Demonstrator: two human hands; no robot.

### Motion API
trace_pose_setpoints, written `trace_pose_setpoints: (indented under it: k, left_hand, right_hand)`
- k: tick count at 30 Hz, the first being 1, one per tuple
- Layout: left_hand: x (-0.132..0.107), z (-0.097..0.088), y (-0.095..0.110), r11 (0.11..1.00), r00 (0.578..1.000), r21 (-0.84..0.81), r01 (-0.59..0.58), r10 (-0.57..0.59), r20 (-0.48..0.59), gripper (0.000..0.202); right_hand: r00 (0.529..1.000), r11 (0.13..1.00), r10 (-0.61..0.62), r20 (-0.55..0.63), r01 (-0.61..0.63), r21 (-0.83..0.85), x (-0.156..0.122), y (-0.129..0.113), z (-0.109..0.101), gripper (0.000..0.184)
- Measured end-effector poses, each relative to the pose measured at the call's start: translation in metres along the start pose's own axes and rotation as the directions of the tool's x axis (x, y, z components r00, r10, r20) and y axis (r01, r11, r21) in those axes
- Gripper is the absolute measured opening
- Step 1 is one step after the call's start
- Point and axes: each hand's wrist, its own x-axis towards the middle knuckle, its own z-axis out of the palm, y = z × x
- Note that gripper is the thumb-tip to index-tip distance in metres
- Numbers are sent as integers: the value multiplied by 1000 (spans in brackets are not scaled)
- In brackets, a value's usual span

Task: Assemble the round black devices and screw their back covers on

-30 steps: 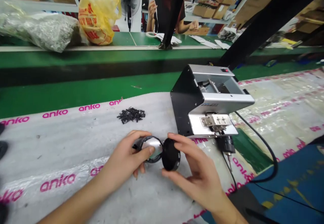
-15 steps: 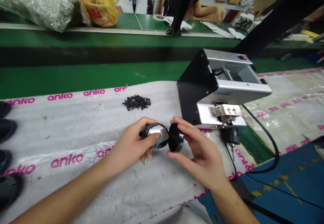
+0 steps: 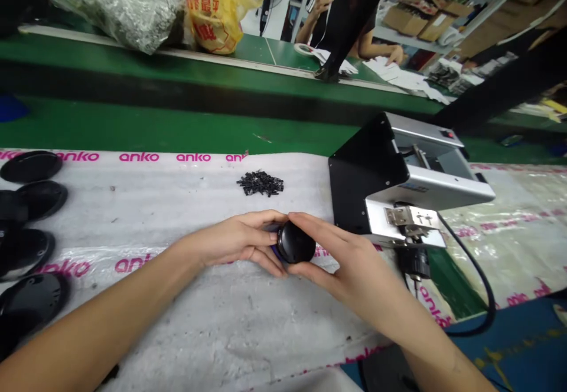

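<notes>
A round black cap (image 3: 299, 243) shows its smooth face between my two hands, over the plastic-covered bench. Behind it sits the round black housing, mostly hidden by the cap and fingers; a bluish edge shows at its lower left. My left hand (image 3: 250, 238) closes on the housing from the left, thumb at the rim. The thumb and fingers of my right hand (image 3: 345, 262) grip the cap's edge from above and below. Cap and housing are pressed together or nearly so; the exact seating is hidden. Beyond them lies a pile of small black pieces (image 3: 261, 183).
A silver and black machine (image 3: 447, 188) with a chuck (image 3: 414, 262) stands close on the right, its black cable looping beside it. Several round black parts (image 3: 33, 167) line the left. Across the green ledge are a yellow bag (image 3: 215, 20) and another person's hand (image 3: 394, 54).
The cap, held apart and edge-on before, has come over the housing and now covers its silvery inside. My hands have closed together, and the camera view has shifted left.
</notes>
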Motion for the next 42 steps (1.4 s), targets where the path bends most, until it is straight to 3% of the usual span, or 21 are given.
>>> trace_pose_setpoints:
  k: [10, 24, 26, 28, 31, 33, 35, 36, 37, 38, 39, 40, 41, 42]
  left_hand:
    - [-1, -9, 0, 989, 998, -140, 46, -40, 49, 37]
    - [-4, -6, 6, 999, 998, -25, 23, -22, 66, 52]
    - [-3, 2, 6, 998, 1000, 64, -2, 1, 16, 49]
    - [2, 13, 3, 977, 991, 211, -9, 37, -129, 40]
    - [9, 30, -6, 927, 921, 373, 18, 131, -368, 31]
    - [12, 37, -12, 921, 902, 388, 20, 151, -405, 36]
    - [13, 38, -16, 929, 894, 369, 39, 132, -428, 51]
    - [13, 38, -17, 934, 885, 352, 57, 115, -450, 58]
    - [14, 37, -17, 939, 875, 335, 82, 94, -476, 65]
    - [15, 36, -17, 941, 863, 323, 103, 77, -499, 69]
    - [17, 35, -17, 942, 852, 314, 123, 62, -519, 74]
    - [19, 36, -17, 942, 846, 306, 138, 49, -531, 77]
    - [22, 36, -17, 942, 844, 300, 150, 35, -535, 81]
    - [26, 38, -17, 941, 846, 294, 166, 17, -533, 85]
  right_hand:
    - [996, 998, -69, 58, 69, -7, 3, 6, -4, 64]
    - [986, 984, -17, 165, 46, -174, 14, -3, -14, 60]
    - [988, 975, -32, 150, 64, -212, 15, -2, -12, 61]
    - [990, 973, -23, 138, 54, -225, 15, -3, -10, 63]
    - [993, 987, -8, 116, 26, -159, 10, -11, -8, 67]
    - [996, 997, -34, 79, 39, -62, 1, -14, -12, 63]
    - [997, 999, -19, -79, 21, 32, -15, -9, -22, 47]
    - [972, 998, 47, -232, -34, 59, -25, -2, -29, 35]
    - [902, 986, 165, -398, -145, 82, -36, 8, -36, 27]
    - [781, 951, 301, -547, -284, 118, -47, 21, -44, 28]
    - [630, 886, 429, -647, -433, 166, -57, 36, -51, 33]
    - [507, 793, 546, -667, -569, 216, -65, 52, -57, 38]
    - [446, 721, 623, -642, -645, 252, -70, 69, -63, 41]
    - [429, 675, 678, -597, -684, 275, -74, 85, -66, 43]
